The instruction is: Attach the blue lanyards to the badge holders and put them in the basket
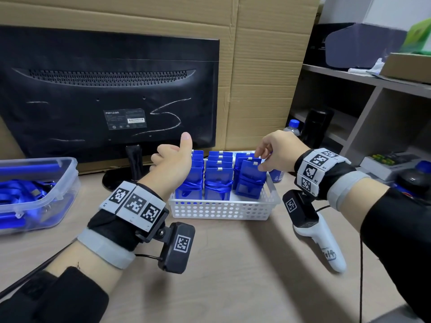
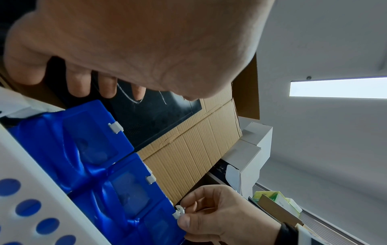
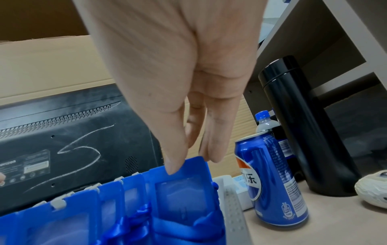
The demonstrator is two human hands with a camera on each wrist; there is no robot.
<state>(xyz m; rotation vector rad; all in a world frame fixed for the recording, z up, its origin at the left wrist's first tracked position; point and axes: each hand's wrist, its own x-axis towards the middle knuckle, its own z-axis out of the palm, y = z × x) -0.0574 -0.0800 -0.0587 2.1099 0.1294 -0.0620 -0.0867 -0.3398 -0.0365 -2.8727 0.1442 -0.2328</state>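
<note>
Right hand point(image 1: 277, 152): thumb and fingertips pinch the top edge of the front holder point(image 1: 250, 180) in the basket's point(image 1: 224, 212) right row. Left hand point(image 1: 173, 159): over the left row, fingers loosely curled, thumb up, holding nothing. Holder looks light, stiff, slick; lanyard limp; best gripped by its top edge. Nearby: can point(image 3: 272, 179), flask point(image 3: 303, 126), monitor point(image 1: 105, 89), tub point(image 1: 35, 194) of lanyards on the counter point(image 1: 233, 264); neighbouring holders crowd the slot.

Office storeroom corner
Monitor point(image 1: 105, 94) at 11 o'clock, flattened cardboard point(image 1: 256, 66) behind, grey shelving point(image 1: 373, 94) at 2 o'clock.
</note>
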